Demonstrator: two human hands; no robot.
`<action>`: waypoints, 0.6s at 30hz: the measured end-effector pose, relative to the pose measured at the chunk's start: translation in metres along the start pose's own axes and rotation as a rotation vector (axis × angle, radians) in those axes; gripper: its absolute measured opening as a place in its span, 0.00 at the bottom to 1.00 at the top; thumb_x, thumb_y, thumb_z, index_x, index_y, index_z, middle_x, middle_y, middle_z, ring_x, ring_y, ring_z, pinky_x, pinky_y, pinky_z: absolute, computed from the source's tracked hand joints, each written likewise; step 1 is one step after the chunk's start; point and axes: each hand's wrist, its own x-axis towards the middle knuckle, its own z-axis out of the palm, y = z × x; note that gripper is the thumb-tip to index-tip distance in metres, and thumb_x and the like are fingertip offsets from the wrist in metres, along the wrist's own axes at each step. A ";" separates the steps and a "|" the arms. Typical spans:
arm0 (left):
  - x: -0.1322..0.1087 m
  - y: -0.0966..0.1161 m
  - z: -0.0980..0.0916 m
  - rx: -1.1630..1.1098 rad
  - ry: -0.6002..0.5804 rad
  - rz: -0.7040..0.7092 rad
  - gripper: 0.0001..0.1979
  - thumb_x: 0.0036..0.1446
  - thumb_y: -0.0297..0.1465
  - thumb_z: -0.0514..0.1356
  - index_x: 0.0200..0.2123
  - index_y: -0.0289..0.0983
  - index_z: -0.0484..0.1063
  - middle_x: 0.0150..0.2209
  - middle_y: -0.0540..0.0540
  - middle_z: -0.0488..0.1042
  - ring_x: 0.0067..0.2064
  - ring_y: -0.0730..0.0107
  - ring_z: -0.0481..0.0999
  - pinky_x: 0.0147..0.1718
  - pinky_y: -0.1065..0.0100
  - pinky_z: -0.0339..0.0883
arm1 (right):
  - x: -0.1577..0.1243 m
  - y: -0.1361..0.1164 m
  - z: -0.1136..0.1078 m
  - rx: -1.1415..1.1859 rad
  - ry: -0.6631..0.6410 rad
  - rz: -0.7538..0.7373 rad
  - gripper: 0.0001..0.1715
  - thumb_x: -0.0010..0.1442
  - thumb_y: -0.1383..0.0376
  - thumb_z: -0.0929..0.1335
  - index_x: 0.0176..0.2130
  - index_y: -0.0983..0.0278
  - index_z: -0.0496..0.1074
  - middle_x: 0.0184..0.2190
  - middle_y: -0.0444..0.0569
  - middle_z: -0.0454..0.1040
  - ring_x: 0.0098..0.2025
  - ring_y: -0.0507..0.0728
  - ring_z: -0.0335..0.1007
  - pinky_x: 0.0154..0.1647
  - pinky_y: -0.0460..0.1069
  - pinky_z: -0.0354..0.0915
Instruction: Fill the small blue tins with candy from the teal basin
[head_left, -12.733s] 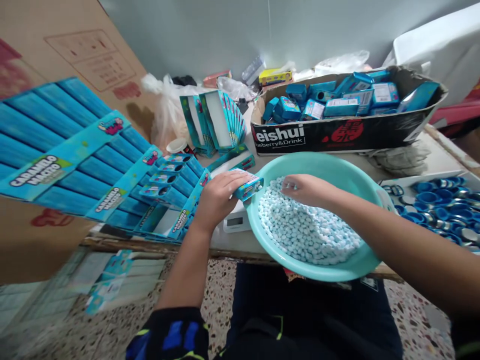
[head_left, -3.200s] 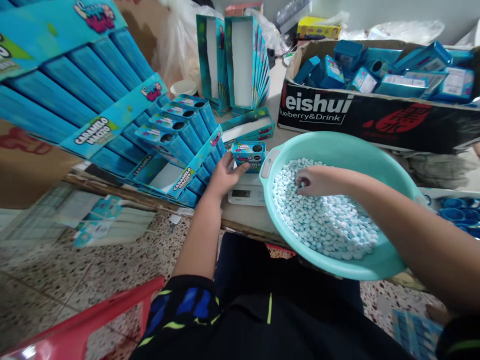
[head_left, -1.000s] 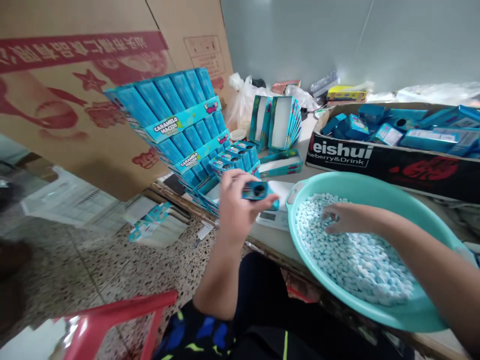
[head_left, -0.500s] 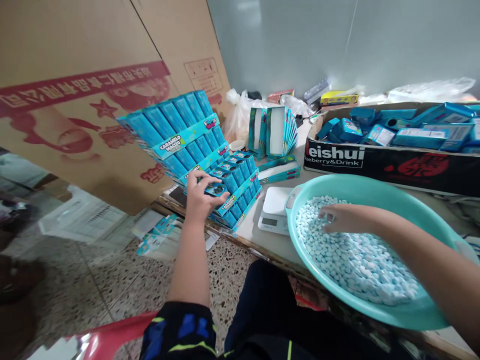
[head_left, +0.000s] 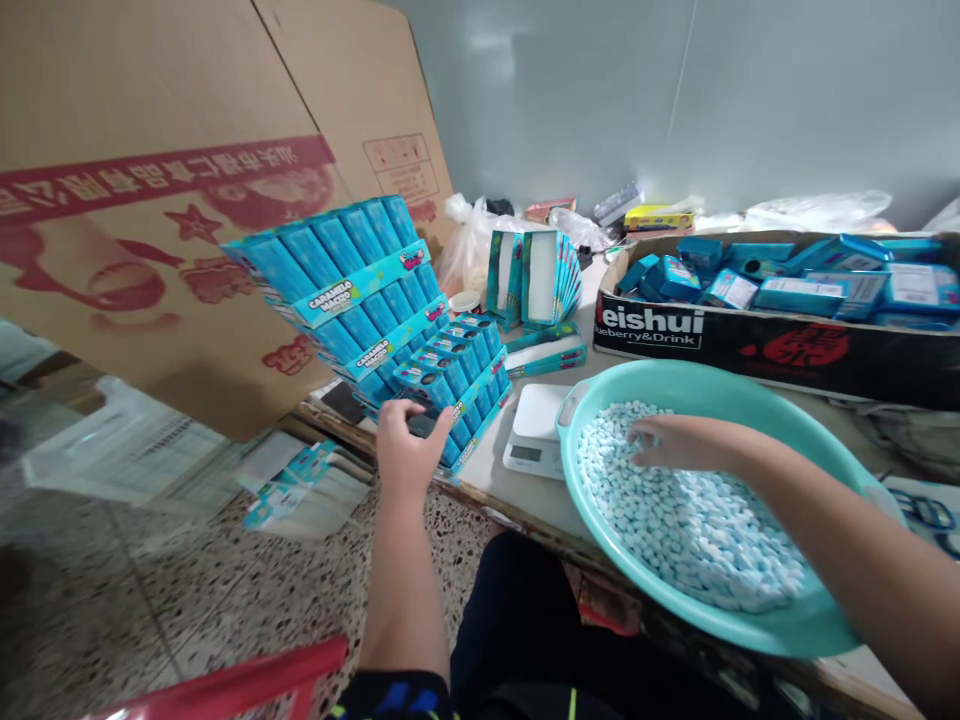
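My left hand is at the front edge of a stack of blue display trays, thumb and fingers apart around a dark gap. Small blue candy boxes stand just above it, with dark round openings on top. My right hand reaches into a turquoise basin. Its fingers are curled together over pale blue and white candies, and something pale shows between them. Stacked display trays full of blue boxes lean up behind my left hand.
A white digital scale sits between trays and basin. Behind it are folded blue cartons. A black carton of loose blue boxes stands at the back right. A large brown cardboard box rises at left. Flat cartons lie below the table edge.
My left hand has come down off a small blue box at the row's front, and its thumb and fingers now stand around a gap. My right hand stays among the candies. The view has shifted slightly.
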 end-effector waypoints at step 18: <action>-0.012 -0.033 0.035 -0.042 0.130 0.214 0.16 0.54 0.39 0.71 0.27 0.43 0.66 0.26 0.46 0.72 0.32 0.55 0.73 0.40 0.55 0.65 | -0.010 0.076 -0.132 -0.096 1.018 0.334 0.21 0.67 0.56 0.65 0.53 0.63 0.78 0.54 0.58 0.76 0.53 0.66 0.73 0.55 0.56 0.68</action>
